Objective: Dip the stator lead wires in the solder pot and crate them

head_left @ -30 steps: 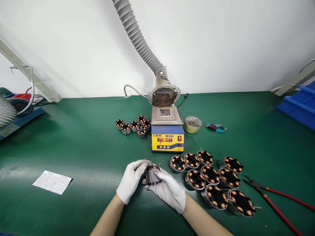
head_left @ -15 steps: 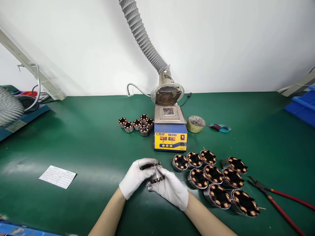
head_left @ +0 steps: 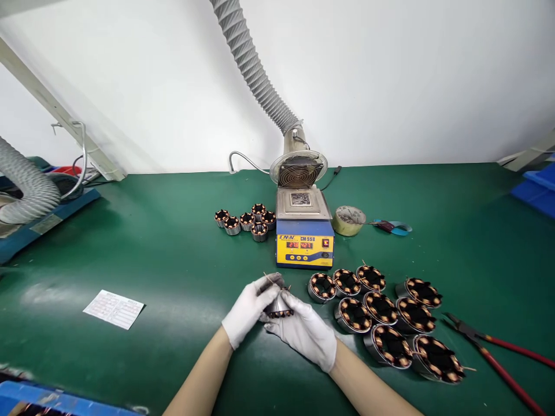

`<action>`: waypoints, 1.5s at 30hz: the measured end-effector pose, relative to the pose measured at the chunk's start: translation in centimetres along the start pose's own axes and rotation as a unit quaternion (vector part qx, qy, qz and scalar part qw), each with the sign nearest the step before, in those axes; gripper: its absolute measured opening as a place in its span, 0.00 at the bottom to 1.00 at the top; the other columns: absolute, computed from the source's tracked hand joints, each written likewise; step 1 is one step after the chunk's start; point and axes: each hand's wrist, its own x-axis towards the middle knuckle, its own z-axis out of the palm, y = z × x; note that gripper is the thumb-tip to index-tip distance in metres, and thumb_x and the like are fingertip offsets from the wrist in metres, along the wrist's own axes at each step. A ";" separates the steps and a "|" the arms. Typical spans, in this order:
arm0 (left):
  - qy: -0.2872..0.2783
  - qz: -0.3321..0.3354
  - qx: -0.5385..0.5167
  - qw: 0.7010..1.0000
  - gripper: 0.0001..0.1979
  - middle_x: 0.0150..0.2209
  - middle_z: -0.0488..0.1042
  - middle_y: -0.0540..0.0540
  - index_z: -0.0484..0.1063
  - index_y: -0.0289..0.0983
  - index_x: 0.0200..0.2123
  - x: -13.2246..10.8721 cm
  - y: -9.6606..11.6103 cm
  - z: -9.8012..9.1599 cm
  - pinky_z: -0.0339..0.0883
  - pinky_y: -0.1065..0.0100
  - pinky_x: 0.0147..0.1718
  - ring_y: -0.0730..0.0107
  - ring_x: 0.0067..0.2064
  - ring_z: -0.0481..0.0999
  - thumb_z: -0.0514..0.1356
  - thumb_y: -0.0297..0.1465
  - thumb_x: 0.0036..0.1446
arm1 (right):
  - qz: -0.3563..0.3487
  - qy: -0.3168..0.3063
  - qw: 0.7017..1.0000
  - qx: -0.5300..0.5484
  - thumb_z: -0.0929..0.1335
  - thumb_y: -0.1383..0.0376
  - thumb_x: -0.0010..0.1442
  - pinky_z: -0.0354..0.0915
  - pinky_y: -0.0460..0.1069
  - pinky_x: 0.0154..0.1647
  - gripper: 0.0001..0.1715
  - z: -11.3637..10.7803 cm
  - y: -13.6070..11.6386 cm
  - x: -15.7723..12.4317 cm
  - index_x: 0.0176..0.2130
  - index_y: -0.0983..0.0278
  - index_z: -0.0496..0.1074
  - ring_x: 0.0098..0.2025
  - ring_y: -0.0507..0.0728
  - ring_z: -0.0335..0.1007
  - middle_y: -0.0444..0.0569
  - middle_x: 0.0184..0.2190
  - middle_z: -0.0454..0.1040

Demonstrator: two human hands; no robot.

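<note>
Both my hands wear white gloves and hold one wound motor stator (head_left: pixel 277 305) between them, just above the green table. My left hand (head_left: pixel 248 312) grips it from the left, my right hand (head_left: pixel 306 335) from below and the right. Thin wire ends stick up from the stator's top. Right of my hands lie several more stators (head_left: pixel 381 312) with copper windings. Straight ahead stands a yellow and blue solder pot (head_left: pixel 305 231) with red digits on its front.
A grey ribbed fume hose with a fan hood (head_left: pixel 298 167) hangs over the pot. Several smaller stators (head_left: pixel 247 222) sit left of the pot. A tape roll (head_left: pixel 349 220), blue-handled scissors (head_left: pixel 392 227), red-handled pliers (head_left: pixel 498 352) and a paper sheet (head_left: pixel 113 309) lie on the table (head_left: pixel 173 254).
My hands have turned the stator between them, so its windings now face down and to the front. The camera view has shifted slightly to the left.
</note>
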 end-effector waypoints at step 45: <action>-0.069 -0.036 0.002 0.997 0.25 0.35 0.76 0.47 0.74 0.33 0.40 -0.1 0.2 0.2 0.67 0.67 0.36 0.66 0.35 0.72 0.64 0.23 0.32 | 0.058 0.017 0.997 0.036 0.65 0.51 0.58 0.66 0.47 0.29 0.24 0.3 -0.7 -0.1 0.42 0.69 0.70 0.28 0.53 0.73 0.49 0.28 0.77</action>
